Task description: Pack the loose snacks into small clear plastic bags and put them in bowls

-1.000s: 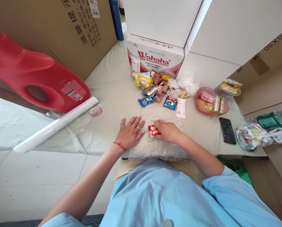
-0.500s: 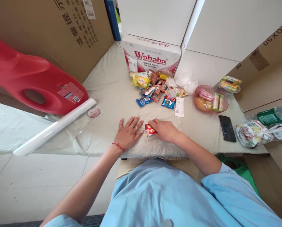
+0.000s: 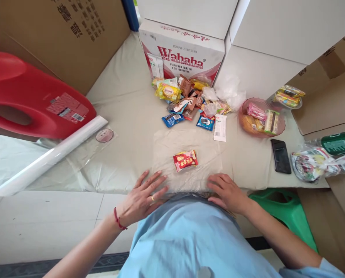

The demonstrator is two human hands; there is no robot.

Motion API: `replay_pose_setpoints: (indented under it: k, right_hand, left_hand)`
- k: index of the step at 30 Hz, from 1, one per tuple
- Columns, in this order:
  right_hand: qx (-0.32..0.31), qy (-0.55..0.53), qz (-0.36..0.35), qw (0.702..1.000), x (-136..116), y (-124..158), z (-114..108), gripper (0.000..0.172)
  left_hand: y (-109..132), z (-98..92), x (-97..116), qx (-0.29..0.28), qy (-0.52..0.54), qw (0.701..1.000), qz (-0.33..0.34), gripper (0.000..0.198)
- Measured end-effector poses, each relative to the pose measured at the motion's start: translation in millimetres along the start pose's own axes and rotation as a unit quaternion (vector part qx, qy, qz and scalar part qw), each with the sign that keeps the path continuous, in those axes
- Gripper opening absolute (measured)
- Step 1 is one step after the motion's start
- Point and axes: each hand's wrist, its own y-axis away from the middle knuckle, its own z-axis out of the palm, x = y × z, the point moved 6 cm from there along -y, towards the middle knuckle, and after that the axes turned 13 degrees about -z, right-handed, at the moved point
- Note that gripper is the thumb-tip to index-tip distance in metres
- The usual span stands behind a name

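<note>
A red snack packet (image 3: 185, 160) lies on a sheet of clear plastic film (image 3: 162, 146) spread over the covered table. My left hand (image 3: 146, 195) is at the table's front edge, left of the packet, its fingers spread over the near left part of the film. On the other side, my right hand (image 3: 226, 193) rests at the film's near right edge with its fingers apart. Neither hand touches the packet. Whether fingertips pinch the film's edge cannot be made out.
Behind the film lies a heap of wrapped snacks (image 3: 186, 100) before a Wahaha carton (image 3: 184, 58). A pink bowl (image 3: 243, 125) of snacks and a phone (image 3: 280, 156) are at right. A white roll (image 3: 51, 156) and red jug (image 3: 42, 104) lie left. A green stool (image 3: 294, 212) stands below.
My right hand has let go of the red packet, which now lies on the film. Both hands have drawn back toward my body and moved apart to the film's near corners.
</note>
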Motion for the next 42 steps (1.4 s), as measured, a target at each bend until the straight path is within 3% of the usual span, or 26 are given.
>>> replay_pose_setpoints:
  k: [2, 4, 10, 13, 15, 18, 20, 22, 24, 25, 27, 30, 33, 36, 39, 42]
  right_hand:
    - [0.031, 0.001, 0.018, 0.999, 1.3, 12.2, 12.2, 0.020]
    - [0.055, -0.046, 0.030, 0.997, 7.1, 10.9, 12.8, 0.019]
    - [0.072, -0.165, 0.066, 0.981, 45.4, -34.7, -37.9, 0.019]
    - [0.054, -0.171, 0.143, 0.973, 79.7, -54.9, -44.1, 0.020]
    - [0.002, -0.153, 0.207, 0.966, 102.4, -62.8, -35.9, 0.020]
    - [-0.110, -0.079, 0.252, 0.958, 121.2, -71.4, -29.0, 0.020]
    - [-0.129, -0.007, 0.244, 0.961, 123.2, -81.9, -38.9, 0.027]
    - [-0.102, 0.049, 0.221, 0.969, 120.0, -99.7, -52.8, 0.030]
    - [-0.088, 0.061, 0.185, 0.977, 115.5, -123.6, -55.0, 0.029]
    - [-0.093, 0.056, 0.166, 0.980, 113.9, -136.7, -50.3, 0.029]
    - [-0.105, 0.050, 0.138, 0.984, 113.7, -162.3, -33.9, 0.032]
    - [-0.094, 0.086, 0.143, 0.981, 121.3, -191.6, -10.8, 0.046]
    - [-0.110, 0.073, 0.196, 0.972, 134.9, -204.1, 3.0, 0.053]
    - [-0.148, 0.003, 0.215, 0.965, 143.6, -206.5, 4.8, 0.035]
    - [-0.131, -0.032, 0.144, 0.980, 135.7, -207.7, -10.7, 0.018]
    - [-0.075, 0.013, 0.043, 0.996, 108.3, -203.3, -36.1, 0.014]
  left_hand:
    - [2.8, 3.3, -4.8, 0.001, 0.017, 1.000, -0.021, 0.023]
    - [-2.9, -1.6, -14.1, -0.008, 0.070, 0.996, -0.053, 0.017]
    - [-57.6, -36.4, -46.5, -0.079, 0.176, 0.969, -0.156, 0.023]
    - [-90.7, -32.3, -72.5, -0.095, 0.150, 0.963, -0.203, 0.031]
    - [-105.1, -24.3, -95.7, -0.085, 0.126, 0.954, -0.258, 0.034]
    - [-107.1, -29.8, -120.2, 0.007, 0.079, 0.939, -0.336, 0.033]
    - [-94.8, -51.1, -118.6, 0.132, 0.037, 0.918, -0.372, 0.031]
    - [-76.2, -77.3, -97.5, 0.279, -0.019, 0.879, -0.386, 0.028]
    - [-64.8, -90.7, -60.1, 0.373, -0.059, 0.858, -0.348, 0.025]
    - [-66.5, -87.9, -40.0, 0.369, -0.056, 0.874, -0.310, 0.024]
    - [-81.8, -63.8, -0.6, 0.268, -0.030, 0.941, -0.203, 0.029]
    - [-102.2, -18.1, 27.0, 0.145, -0.057, 0.970, -0.185, 0.036]
    - [-113.7, 18.4, 26.1, 0.047, -0.074, 0.973, -0.211, 0.038]
    - [-113.7, 31.0, 18.9, 0.022, -0.067, 0.972, -0.226, 0.043]
    - [-111.0, 31.3, 16.2, 0.025, -0.061, 0.972, -0.225, 0.045]
    - [-110.0, 31.5, 17.8, 0.023, -0.066, 0.972, -0.224, 0.045]
